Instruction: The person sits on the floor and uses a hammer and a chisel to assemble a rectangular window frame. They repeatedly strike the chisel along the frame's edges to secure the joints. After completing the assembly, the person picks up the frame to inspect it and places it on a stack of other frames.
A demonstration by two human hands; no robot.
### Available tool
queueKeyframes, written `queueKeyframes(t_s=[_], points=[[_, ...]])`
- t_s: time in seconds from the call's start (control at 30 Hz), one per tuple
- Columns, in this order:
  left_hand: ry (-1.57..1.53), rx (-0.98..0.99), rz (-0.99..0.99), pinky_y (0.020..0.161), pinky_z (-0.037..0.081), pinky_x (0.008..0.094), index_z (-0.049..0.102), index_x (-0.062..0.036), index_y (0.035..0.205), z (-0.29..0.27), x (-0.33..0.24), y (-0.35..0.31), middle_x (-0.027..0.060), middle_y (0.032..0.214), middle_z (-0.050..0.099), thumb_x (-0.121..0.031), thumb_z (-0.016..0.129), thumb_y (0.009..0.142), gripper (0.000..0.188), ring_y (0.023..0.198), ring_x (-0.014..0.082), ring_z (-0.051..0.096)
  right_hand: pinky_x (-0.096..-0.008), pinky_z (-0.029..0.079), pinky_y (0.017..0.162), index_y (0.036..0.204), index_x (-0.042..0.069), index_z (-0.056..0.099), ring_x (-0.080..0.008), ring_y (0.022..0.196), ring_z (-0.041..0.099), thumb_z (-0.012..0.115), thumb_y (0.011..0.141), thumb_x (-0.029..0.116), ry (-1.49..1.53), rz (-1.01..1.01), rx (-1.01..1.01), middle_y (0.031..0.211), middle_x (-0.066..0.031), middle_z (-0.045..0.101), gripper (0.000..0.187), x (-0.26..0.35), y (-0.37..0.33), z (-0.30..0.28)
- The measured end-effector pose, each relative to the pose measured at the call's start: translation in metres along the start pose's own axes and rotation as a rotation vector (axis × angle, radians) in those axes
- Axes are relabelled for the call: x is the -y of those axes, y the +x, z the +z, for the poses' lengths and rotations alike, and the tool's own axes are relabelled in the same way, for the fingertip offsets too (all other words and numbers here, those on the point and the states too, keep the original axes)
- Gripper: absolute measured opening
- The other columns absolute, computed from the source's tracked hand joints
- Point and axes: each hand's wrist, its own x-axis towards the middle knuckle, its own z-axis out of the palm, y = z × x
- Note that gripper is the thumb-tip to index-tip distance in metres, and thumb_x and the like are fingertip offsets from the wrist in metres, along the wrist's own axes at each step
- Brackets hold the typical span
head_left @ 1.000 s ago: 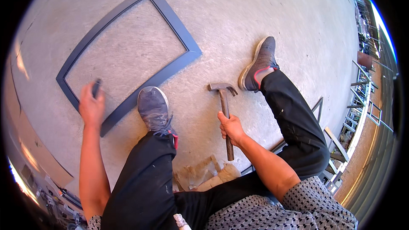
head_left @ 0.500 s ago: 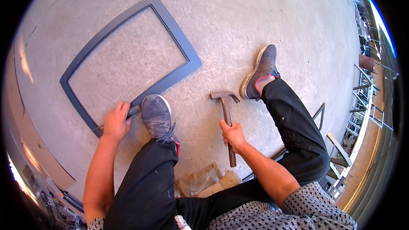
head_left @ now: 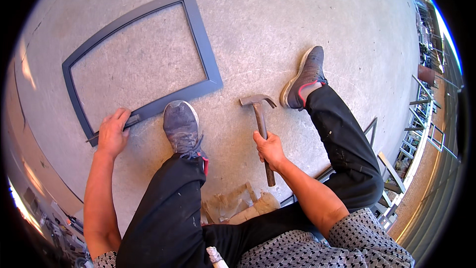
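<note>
A dark grey metal frame (head_left: 197, 29) with four sides, one of them bowed, lies flat on the concrete floor at the left. My left hand (head_left: 113, 134) is closed around a dark tool (head_left: 132, 121) with a thick handle and a thin end, which may be a screwdriver or chisel. It lies over the frame's near left corner, and the palm hides its middle. My right hand (head_left: 270, 151) grips a claw hammer (head_left: 260, 114) by its wooden handle, head pointing away from me, apart from the frame.
My left shoe (head_left: 181, 125) rests close to the frame's near side. My right shoe (head_left: 306, 77) is planted farther right. Crumpled brown wrapping (head_left: 243, 205) lies between my legs. Metal frames and racks (head_left: 421, 124) stand along the right edge.
The frame has turned slightly and shifted left, away from my left shoe. My left hand and its tool have moved left with it. The hammer is slightly higher in view.
</note>
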Motion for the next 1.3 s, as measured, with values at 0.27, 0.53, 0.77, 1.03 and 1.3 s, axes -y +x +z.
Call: queueKeyframes(t_s=[0.27,0.53,0.77,1.03,1.3], points=[[0.08,0.016,0.106,0.094,0.051,0.0457,0.063,-0.0115,0.123,-0.007,0.022,-0.001,0.0077,0.125,0.064,0.005,0.073,0.071,0.055,0.107,0.0361,0.065,-0.0283,0.038,0.039,0.087,0.012,0.053,-0.0081,0.042,0.043,0.068,0.102,0.039,-0.035,-0.001,-0.011,0.06,0.0035,0.047,0.035,0.004,-0.001,0.002],[0.192,0.016,0.044,0.09,0.052,0.0462,0.066,-0.0128,0.124,-0.024,0.029,0.014,0.009,0.129,0.062,0.005,0.071,0.075,0.052,0.098,0.038,0.066,-0.0293,0.038,0.039,0.086,0.011,0.053,-0.0085,0.043,0.043,0.068,0.102,0.038,-0.04,-0.022,-0.012,0.06,0.0029,0.048,0.034,0.001,0.005,-0.001],[0.083,-0.084,-0.202,0.083,0.056,0.0466,0.067,-0.0141,0.128,0.004,0.008,0.001,0.0106,0.119,0.06,-0.002,0.08,0.079,0.052,0.093,0.0376,0.068,-0.0294,0.038,0.039,0.083,0.011,0.052,-0.0085,0.043,0.043,0.067,0.101,0.037,-0.085,-0.04,-0.028,0.06,0.003,0.048,0.035,0.004,0.008,-0.001],[0.043,-0.176,-0.079,0.08,0.056,0.0457,0.067,-0.0135,0.127,0.025,-0.008,0.01,0.0104,0.12,0.061,-0.012,0.084,0.081,0.049,0.091,0.037,0.069,-0.0305,0.039,0.039,0.083,0.01,0.054,-0.009,0.045,0.045,0.067,0.101,0.039,-0.186,-0.079,0.014,0.062,0.0022,0.05,0.037,0.011,0.011,-0.003],[0.016,-0.182,-0.088,0.082,0.057,0.0452,0.067,-0.0147,0.124,0.035,-0.008,0.014,0.0071,0.121,0.062,-0.015,0.083,0.082,0.045,0.095,0.0362,0.069,-0.0303,0.039,0.039,0.088,0.009,0.054,-0.0099,0.044,0.045,0.066,0.103,0.039,-0.025,-0.031,0.074,0.063,0.0012,0.05,0.035,0.029,0.009,0.026]])
